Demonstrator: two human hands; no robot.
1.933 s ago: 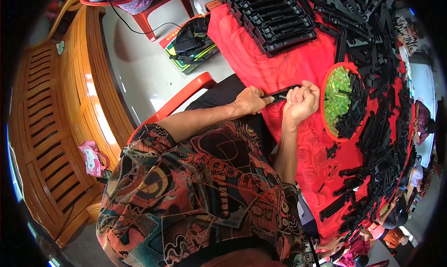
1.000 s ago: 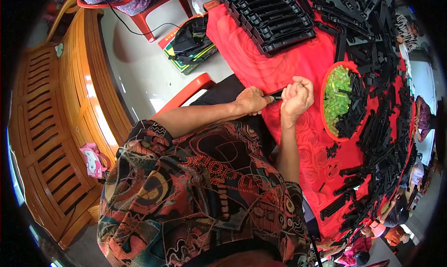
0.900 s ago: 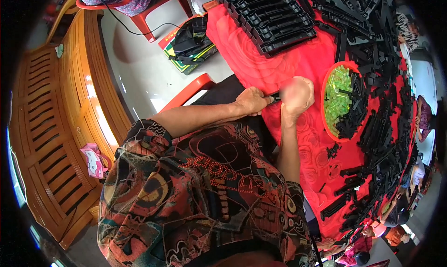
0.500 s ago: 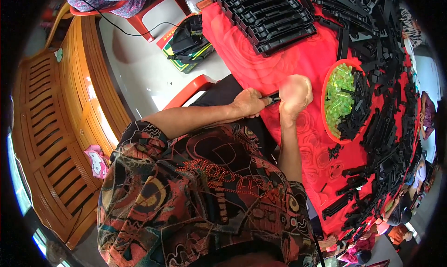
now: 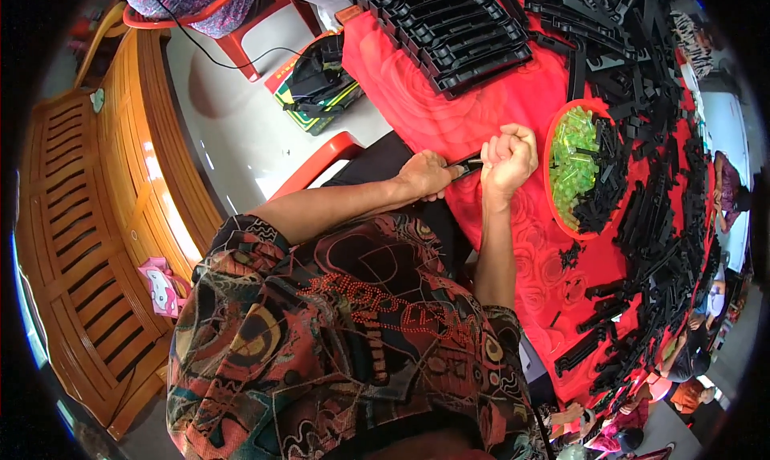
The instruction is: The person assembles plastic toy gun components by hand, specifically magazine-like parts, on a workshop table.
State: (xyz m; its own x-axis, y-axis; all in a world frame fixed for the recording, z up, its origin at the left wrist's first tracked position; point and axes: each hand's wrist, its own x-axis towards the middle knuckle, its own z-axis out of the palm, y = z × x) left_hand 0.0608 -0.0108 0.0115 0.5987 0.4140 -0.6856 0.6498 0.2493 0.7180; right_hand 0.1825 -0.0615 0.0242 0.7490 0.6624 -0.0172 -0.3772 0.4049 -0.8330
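Observation:
My left hand (image 5: 425, 175) is closed around a narrow black plastic part (image 5: 472, 165) at the table's near edge. The part's far end reaches the side of my right hand (image 5: 510, 162), which is raised with its fingers curled into a fist. Whatever those fingers hold, if anything, is hidden. To the right of my right hand, an orange-red bowl (image 5: 550, 189) holds clear yellow-green pieces (image 5: 574, 159) on one side and small black pieces (image 5: 605, 167) on the other.
Black slotted racks (image 5: 449, 35) stand at the far side of the red tablecloth (image 5: 525, 255). Heaped black plastic parts (image 5: 654, 227) cover its right side. A red chair (image 5: 325, 159) and a box with a black bag (image 5: 321, 83) are to the left, beyond them a wooden bench (image 5: 80, 243). Other people sit at the right.
My right hand's fingers, blurred before, now show curled into a fist. My left hand keeps its grip on the black part. The whole view has shifted slightly.

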